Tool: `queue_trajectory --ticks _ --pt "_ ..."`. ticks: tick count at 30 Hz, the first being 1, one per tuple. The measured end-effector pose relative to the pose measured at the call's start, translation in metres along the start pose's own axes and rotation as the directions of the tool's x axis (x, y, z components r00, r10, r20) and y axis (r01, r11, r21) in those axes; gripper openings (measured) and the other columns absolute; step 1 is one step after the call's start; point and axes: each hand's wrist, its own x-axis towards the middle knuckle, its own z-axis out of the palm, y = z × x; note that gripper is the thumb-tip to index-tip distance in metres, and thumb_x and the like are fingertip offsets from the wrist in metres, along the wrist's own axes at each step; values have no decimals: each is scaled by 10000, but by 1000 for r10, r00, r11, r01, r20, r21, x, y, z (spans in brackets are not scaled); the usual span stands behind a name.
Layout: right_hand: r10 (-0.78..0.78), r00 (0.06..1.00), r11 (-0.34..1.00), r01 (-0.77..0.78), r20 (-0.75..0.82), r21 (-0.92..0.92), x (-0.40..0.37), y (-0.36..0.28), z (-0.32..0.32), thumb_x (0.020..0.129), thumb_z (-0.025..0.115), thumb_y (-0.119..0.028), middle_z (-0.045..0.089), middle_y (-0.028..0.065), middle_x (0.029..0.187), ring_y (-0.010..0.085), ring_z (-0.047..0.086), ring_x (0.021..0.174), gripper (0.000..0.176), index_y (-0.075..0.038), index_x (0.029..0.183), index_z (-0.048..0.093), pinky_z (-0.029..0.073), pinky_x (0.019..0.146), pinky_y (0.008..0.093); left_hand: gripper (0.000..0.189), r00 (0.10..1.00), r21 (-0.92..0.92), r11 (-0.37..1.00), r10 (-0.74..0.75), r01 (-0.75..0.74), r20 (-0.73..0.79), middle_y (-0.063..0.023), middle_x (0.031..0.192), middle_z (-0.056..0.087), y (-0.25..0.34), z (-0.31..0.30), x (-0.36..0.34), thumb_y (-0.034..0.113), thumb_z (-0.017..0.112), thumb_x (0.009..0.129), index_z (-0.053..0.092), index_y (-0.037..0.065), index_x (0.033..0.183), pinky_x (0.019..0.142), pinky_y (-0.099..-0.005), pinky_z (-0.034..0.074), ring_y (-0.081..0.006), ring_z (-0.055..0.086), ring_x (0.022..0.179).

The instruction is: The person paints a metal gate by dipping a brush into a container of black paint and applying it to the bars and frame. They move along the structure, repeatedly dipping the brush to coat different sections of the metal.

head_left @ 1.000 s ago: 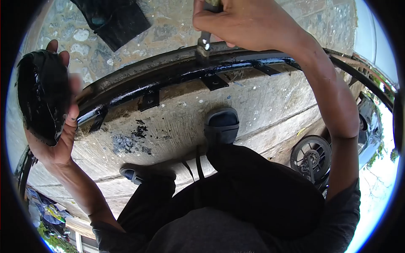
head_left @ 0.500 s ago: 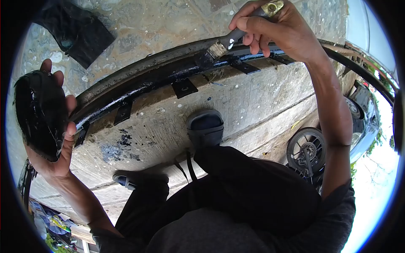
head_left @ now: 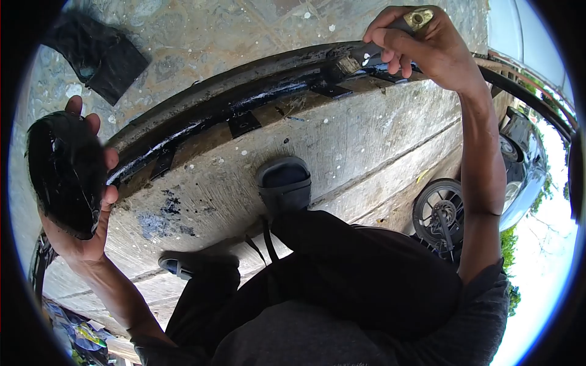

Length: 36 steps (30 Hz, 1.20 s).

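Note:
At the upper right, my right hand [head_left: 430, 52] is closed around the dark handle of a paintbrush [head_left: 348, 64]. Its bristles, dark with paint, touch a long metal bar [head_left: 256, 97] coated in wet, glossy black, with flat black tabs [head_left: 244, 124] along its near side. On the left, my left hand [head_left: 91, 235] holds a black, paint-coated container [head_left: 64, 174] from beneath and the side, fingers curled at its edge. What is inside the container cannot be made out.
A black cloth-like item [head_left: 101, 61] lies on the stone paving at upper left. My sandalled feet [head_left: 284, 183] stand on the concrete, which has dark paint stains [head_left: 165, 219]. A motorcycle wheel [head_left: 438, 210] and a parked car [head_left: 530, 161] are at the right.
My right hand and the brush have shifted rightward along the bar. The left hand still holds the container, and the whole view has turned slightly.

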Motion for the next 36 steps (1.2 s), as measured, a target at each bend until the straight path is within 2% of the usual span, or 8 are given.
queue_trajectory --ticks 3,13,23,27,33,34,35,36 --pt "-4 987 999 -3 161 46 -4 -9 0 962 672 -157 676 28 788 77 657 677 152 -36 1024 740 498 500 215 758 998 -18 1000 23 -24 -50 -271 1546 285 -5 4 0 342 485 1036 8 134 1587 921 -716 499 -543 435 1312" --pt "2 956 997 21 293 -73 -8 3 -1 949 691 -191 731 65 970 131 675 735 185 -51 1058 746 546 568 266 729 999 6 999 32 -32 -25 -274 1539 297 -9 18 0 363 458 1044 31 124 1585 919 -707 508 -539 445 1305" --pt "-71 973 986 101 219 -131 -7 -29 13 983 632 -166 725 72 949 138 691 725 173 -53 1059 740 548 555 265 607 990 112 988 116 -107 -75 -279 1550 284 1 31 -19 292 366 1070 127 49 1572 926 -646 535 -554 471 1269" --pt "-265 960 962 256 86 98 3 -53 31 995 617 -182 702 54 876 112 695 717 198 -33 1072 724 511 494 215 547 977 204 970 162 -132 -139 -291 1510 351 3 41 -34 264 334 1078 219 -2 1542 904 -560 588 -520 520 1242" --pt "-114 993 988 116 -21 103 13 -110 67 964 671 -278 679 79 810 108 674 641 282 -23 1073 717 470 452 210 571 971 174 955 236 -240 39 -293 1409 480 24 25 -61 369 233 1090 359 -44 1463 925 -517 605 -515 494 1271" --pt "-100 994 983 107 -52 146 11 -125 69 962 675 -280 676 82 808 106 672 635 288 -22 1082 714 462 444 207 558 972 156 962 208 -223 107 -294 1443 445 29 18 -64 354 257 1093 346 -48 1470 972 -512 576 -504 457 1311" --pt "-103 993 981 112 -65 160 10 -140 76 961 677 -280 674 82 805 105 671 632 292 -19 1086 712 458 441 204 453 960 242 944 258 -225 -113 -148 1211 658 30 39 -61 353 305 1076 513 72 1364 787 -438 643 -294 696 1024" --pt "-97 992 980 110 -85 166 7 -153 79 960 679 -280 672 83 801 104 671 629 297 -15 1091 711 455 438 201 436 961 276 933 261 -229 -85 -102 1185 670 36 36 -64 349 287 1087 523 73 1329 795 -396 650 -210 711 983"
